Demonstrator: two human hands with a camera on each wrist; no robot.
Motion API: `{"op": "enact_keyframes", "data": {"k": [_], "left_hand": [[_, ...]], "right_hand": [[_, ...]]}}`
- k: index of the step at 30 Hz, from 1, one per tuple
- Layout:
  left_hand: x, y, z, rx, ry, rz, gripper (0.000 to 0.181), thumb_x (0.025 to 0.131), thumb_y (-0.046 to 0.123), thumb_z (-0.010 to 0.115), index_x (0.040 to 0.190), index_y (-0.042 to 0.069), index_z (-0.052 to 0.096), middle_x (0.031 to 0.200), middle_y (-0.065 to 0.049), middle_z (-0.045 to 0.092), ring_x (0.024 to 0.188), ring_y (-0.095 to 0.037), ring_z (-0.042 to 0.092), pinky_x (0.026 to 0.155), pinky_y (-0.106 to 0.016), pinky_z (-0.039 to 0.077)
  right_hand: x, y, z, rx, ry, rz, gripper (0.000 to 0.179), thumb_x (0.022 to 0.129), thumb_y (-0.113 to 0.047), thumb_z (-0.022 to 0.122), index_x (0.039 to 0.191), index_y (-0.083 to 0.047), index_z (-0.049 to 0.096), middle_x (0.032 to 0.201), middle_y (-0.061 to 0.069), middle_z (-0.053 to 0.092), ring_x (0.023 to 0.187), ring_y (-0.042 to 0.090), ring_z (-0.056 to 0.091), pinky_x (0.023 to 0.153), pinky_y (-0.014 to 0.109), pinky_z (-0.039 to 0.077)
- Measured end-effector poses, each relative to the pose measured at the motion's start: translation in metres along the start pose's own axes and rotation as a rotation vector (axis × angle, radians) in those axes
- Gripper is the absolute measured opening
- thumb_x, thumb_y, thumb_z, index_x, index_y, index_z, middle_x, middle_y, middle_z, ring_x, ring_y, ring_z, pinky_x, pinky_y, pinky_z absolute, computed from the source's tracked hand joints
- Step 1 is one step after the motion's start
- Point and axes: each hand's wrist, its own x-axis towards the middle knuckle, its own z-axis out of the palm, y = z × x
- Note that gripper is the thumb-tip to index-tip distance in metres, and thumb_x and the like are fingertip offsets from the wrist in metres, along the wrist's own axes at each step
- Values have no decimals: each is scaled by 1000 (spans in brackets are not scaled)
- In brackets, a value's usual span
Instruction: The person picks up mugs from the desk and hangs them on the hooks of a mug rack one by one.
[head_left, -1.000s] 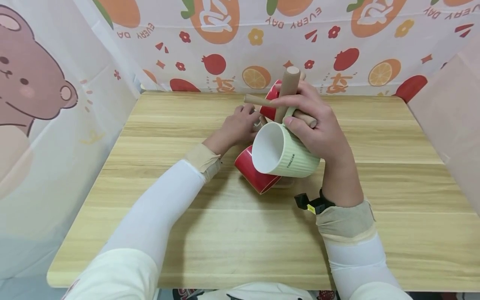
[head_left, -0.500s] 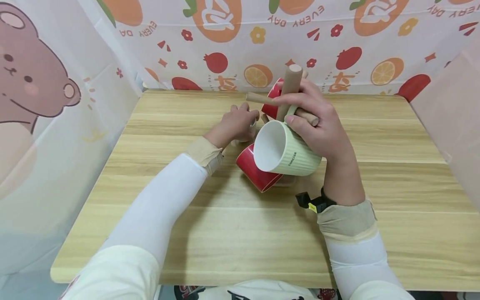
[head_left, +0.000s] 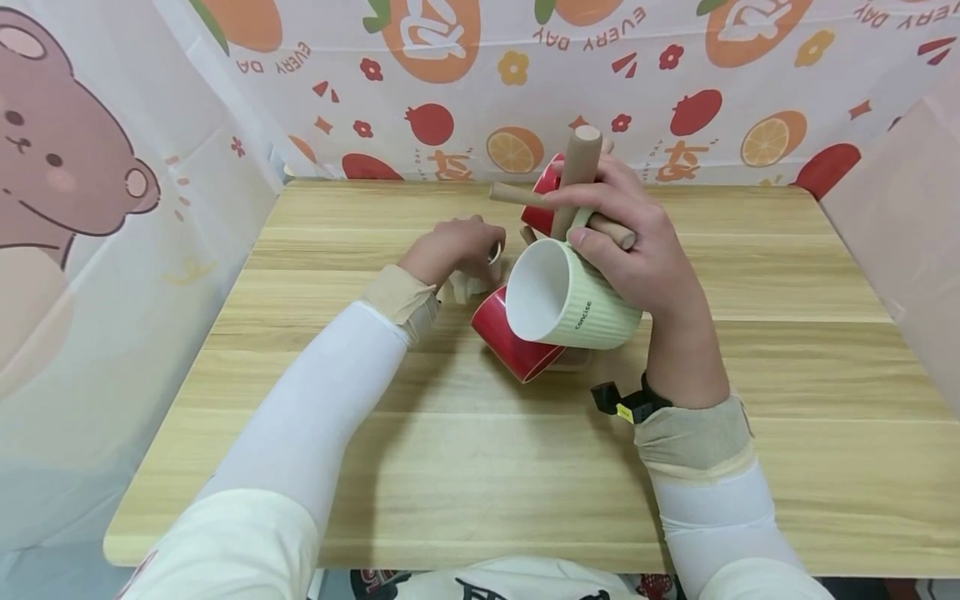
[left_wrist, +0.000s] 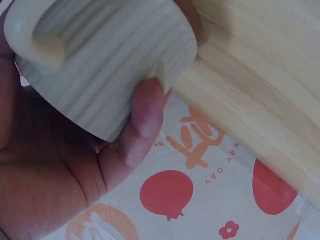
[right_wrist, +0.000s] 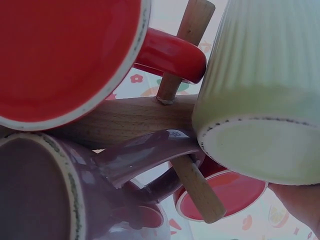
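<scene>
My left hand (head_left: 461, 247) grips a pale ribbed mug (left_wrist: 110, 65) beside the stand; the thumb lies along its ribbed wall and its handle points to the upper left in the left wrist view. With my right hand (head_left: 637, 242) I hold a wooden mug tree (head_left: 580, 167) near its top, the index finger across the post. A light green ribbed mug (head_left: 600, 308) hangs from it under my thumb, mouth tilted left. One red mug (head_left: 510, 333) hangs lower in front, another red mug (head_left: 538, 208) behind. In the right wrist view a purple mug (right_wrist: 30, 190) hangs by its handle.
The stand rises from the middle of a wooden table (head_left: 480, 467). Its peg (head_left: 510, 196) juts left near the top. A fruit-printed curtain (head_left: 450, 108) hangs behind the table's back edge, and a bear-printed sheet (head_left: 67, 158) hangs on the left.
My left hand has moved left, away from the stand, taking the pale mug with it; more of that mug now shows below the hand. The right hand stays at the stand.
</scene>
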Motion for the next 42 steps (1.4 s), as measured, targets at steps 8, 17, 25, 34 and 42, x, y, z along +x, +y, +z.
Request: {"op": "enact_keyframes", "data": {"k": [8,17,25,34,42], "left_hand": [[-1,-8,9,-37,78,55,53,71,32,80,118,22,56,105,-7,51,93,-29,50,76,-46,48],[-12,-13,21,-28,205,92,54,75,41,78,123,24,57,112,-7,50,98,-27,47,78,-46,48],[-23,-28,34,-207,328,32,62,70,43,81,123,25,57,119,-7,50,101,-27,49,76,-49,51],[-38,-43,33,-709,520,-85,63,75,33,85,128,18,54,129,-10,50,112,-26,48,91,-44,49],[-62,-26,12,-1251,766,-62,60,74,22,85,126,18,54,123,-6,53,110,-22,53,84,-36,54]], "right_hand": [[0,-1,0,1,4,1,34,84,-7,53,113,1,70,134,19,54,129,26,44,106,39,38],[2,-7,2,26,28,29,32,83,-5,55,109,2,70,132,19,55,128,23,44,107,37,37],[2,-7,2,31,26,4,31,83,-6,56,109,3,70,131,20,55,127,24,45,107,38,38],[4,-12,4,39,22,8,31,82,-4,56,108,5,69,130,22,55,127,23,44,108,38,37],[2,-6,2,38,26,28,30,83,-5,57,109,3,70,132,18,55,129,24,43,108,38,36]]}}
